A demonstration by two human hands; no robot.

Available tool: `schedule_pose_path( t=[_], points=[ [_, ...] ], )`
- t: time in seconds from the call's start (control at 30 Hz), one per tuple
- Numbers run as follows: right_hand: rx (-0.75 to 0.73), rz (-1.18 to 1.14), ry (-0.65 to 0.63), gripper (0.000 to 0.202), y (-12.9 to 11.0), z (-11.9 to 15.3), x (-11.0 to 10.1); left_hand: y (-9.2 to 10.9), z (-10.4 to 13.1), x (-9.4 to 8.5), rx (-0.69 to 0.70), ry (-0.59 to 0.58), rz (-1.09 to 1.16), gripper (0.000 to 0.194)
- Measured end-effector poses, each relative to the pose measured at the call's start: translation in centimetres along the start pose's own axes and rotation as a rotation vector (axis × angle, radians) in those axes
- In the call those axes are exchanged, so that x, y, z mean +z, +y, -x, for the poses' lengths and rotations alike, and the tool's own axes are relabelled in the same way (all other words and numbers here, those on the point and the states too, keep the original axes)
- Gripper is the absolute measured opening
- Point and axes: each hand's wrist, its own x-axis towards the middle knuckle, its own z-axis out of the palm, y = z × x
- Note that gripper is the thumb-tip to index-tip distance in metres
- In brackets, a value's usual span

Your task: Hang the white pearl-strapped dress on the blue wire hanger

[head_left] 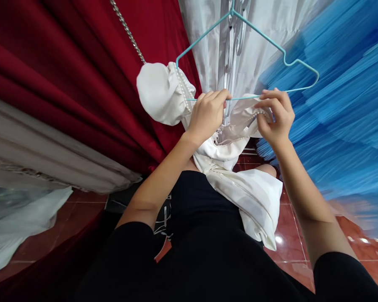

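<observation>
A white dress (252, 191) with puffed sleeves and pearl trim hangs in front of me, its skirt draped across my lap. A light blue clothes hanger (258, 30) is partly in it; the left puff sleeve (154, 90) sits over the hanger's left end, while the right end is bare. My left hand (208, 112) is closed around the hanger's lower bar, close to the dress neckline. The fingers of my right hand (277, 115) pinch the pearl-edged right shoulder of the dress, just below the bar.
Dark red fabric (91, 75) hangs on the left, with a beaded chain (127, 29) against it. Blue tulle (343, 109) fills the right side. White cloth (201, 37) and a stack of hangers (229, 63) stand behind. The floor (290, 235) is red tile.
</observation>
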Motion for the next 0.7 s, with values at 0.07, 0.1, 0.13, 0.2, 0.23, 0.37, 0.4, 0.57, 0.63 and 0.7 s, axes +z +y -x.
schedule_pose_path(
  t=[0.07,0.1,0.13,0.2,0.23,0.37,0.4,0.57,0.63,0.7],
  points=[
    [0.032,0.13,0.123,0.01,0.8,0.9,-0.9,-0.4,0.1,-0.2,-0.003,0.012,0.017,0.032],
    [0.079,0.196,0.164,0.011,1.3,1.2,-1.5,-0.5,0.0,-0.3,-0.003,0.01,0.027,0.032],
    [0.143,0.244,0.181,0.014,1.9,1.4,-2.1,-0.5,0.0,-0.4,-0.003,0.009,0.034,0.032],
    [0.309,0.256,0.14,0.017,3.1,1.2,-3.4,-0.5,-0.1,-0.4,-0.004,0.009,0.044,0.032],
    [0.396,0.226,0.109,0.018,3.6,0.9,-4.1,-0.5,-0.1,-0.3,-0.005,0.011,0.048,0.033],
    [0.759,0.167,0.034,0.018,5.5,-0.8,-6.2,-0.5,-0.2,-0.1,0.003,0.026,0.094,0.035],
    [0.84,0.183,0.048,0.019,6.0,-1.2,-6.5,-0.5,-0.2,-0.2,0.008,0.029,0.112,0.035],
    [0.872,0.268,0.203,0.021,8.4,-4.1,-8.2,-0.8,-0.4,-1.8,-0.004,-0.01,0.207,0.032],
    [0.781,0.278,0.216,0.034,8.4,-5.5,-8.8,-0.8,-0.4,-2.5,-0.03,-0.028,0.22,0.031],
    [0.66,0.315,0.214,0.045,7.3,-6.8,-9.3,-0.8,-0.4,-3.0,-0.051,-0.032,0.214,0.032]
  ],
)
